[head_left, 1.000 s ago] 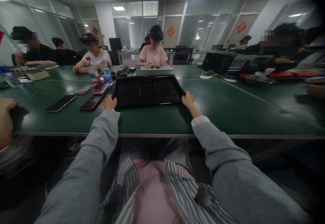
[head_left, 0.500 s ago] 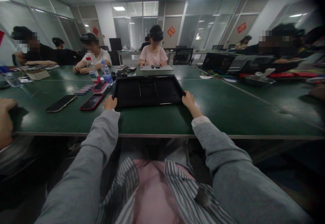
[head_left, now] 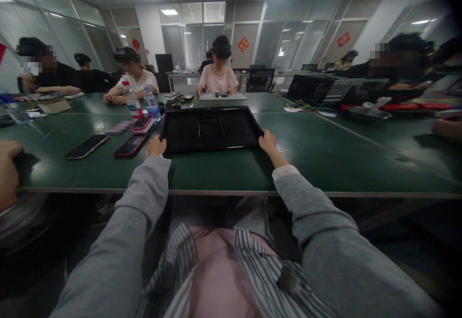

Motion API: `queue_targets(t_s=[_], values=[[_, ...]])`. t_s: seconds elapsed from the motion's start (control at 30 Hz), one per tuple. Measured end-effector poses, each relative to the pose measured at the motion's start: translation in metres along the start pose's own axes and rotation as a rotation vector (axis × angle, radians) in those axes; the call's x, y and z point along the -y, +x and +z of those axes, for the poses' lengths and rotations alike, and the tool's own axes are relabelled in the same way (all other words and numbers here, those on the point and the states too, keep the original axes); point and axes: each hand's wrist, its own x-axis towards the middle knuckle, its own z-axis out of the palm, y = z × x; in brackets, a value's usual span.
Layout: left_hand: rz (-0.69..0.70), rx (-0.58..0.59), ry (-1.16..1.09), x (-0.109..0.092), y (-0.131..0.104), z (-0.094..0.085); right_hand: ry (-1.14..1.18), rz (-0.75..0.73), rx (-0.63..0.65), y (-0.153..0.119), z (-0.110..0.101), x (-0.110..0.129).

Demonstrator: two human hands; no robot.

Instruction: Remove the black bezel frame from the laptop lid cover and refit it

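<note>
A wide black tray-like panel [head_left: 241, 128] with a raised rim lies in front of me on the green table [head_left: 216, 171]. Two thin lines and a darker block mark its middle. My left hand [head_left: 156, 146] is closed on its near left edge, and my right hand [head_left: 267, 141] grips the right edge. The fingers of both hands are partly hidden at the rim. Left of the panel lie a red-edged phone [head_left: 130, 145] and a dark phone [head_left: 87, 146].
Two plastic bottles [head_left: 151, 104] and a red-and-white box [head_left: 142, 123] stand behind the phones. Cables [head_left: 178, 99] lie beyond the panel. At the right are computer cases [head_left: 310, 88] and a bowl [head_left: 368, 112]. Several people sit around; another person's hand [head_left: 10, 148] rests at far left.
My hands and the black panel stay in place. At far right, another person's hand has shifted slightly on the table.
</note>
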Motion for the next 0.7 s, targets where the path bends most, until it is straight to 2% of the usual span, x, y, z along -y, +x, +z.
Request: queue_targets(t_s=[0.33, 0.43, 0.53, 0.6, 0.7], values=[[0.005, -0.013, -0.055, -0.002, -0.002, -0.001, -0.022, -0.019, 0.016, 0.002, 0.0, -0.001], [-0.006, -0.12, -0.076, -0.003, -0.005, 0.0, -0.005, 0.011, 0.043, 0.0, -0.002, 0.0], [-0.082, -0.251, -0.076, -0.005, -0.009, 0.0, 0.035, 0.031, 0.114, -0.003, -0.002, 0.006], [-0.118, -0.269, -0.087, -0.005, -0.011, -0.001, 0.111, 0.018, 0.14, -0.004, 0.003, 0.013], [-0.135, -0.255, -0.097, -0.006, -0.013, -0.003, 0.286, 0.014, 0.112, -0.005, 0.013, 0.025]])
